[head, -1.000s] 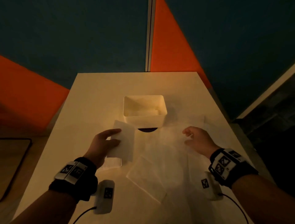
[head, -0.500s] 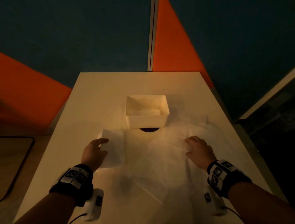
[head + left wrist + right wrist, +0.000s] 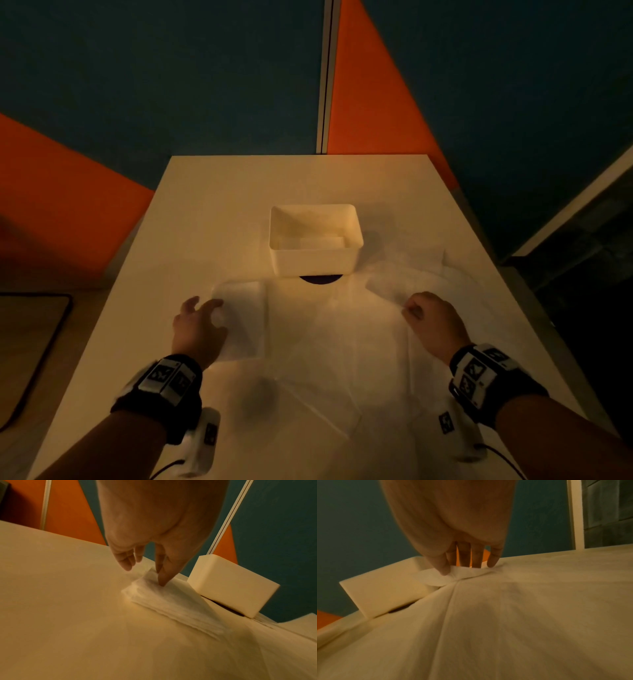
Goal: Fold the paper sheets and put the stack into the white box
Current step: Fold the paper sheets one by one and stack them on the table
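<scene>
A white box (image 3: pixel 315 260) (image 3: pixel 231 586) (image 3: pixel 385 588) stands mid-table with some paper lying inside. Just left of it and nearer to me, a folded paper stack (image 3: pixel 245 322) (image 3: pixel 171 601) lies flat. My left hand (image 3: pixel 205 305) (image 3: pixel 144 574) hovers over the stack's left edge, fingers straight and spread, with the thumb tip pressing on it. A large thin unfolded sheet (image 3: pixel 329 342) (image 3: pixel 505 615) covers the table's near half. My right hand (image 3: pixel 409 310) (image 3: pixel 453 570) pinches a raised fold of that sheet, right of the box.
A dark round patch (image 3: pixel 320 279) shows under the box's near edge. The table's (image 3: pixel 212 205) far half is bare. Orange and teal wall panels (image 3: pixel 376 102) stand behind the table. A dark mat (image 3: pixel 34 342) lies on the floor at the left.
My left hand lowered the folded stack flat onto the table and let go, its thumb still on the stack. My right hand came down and pinched the big sheet.
</scene>
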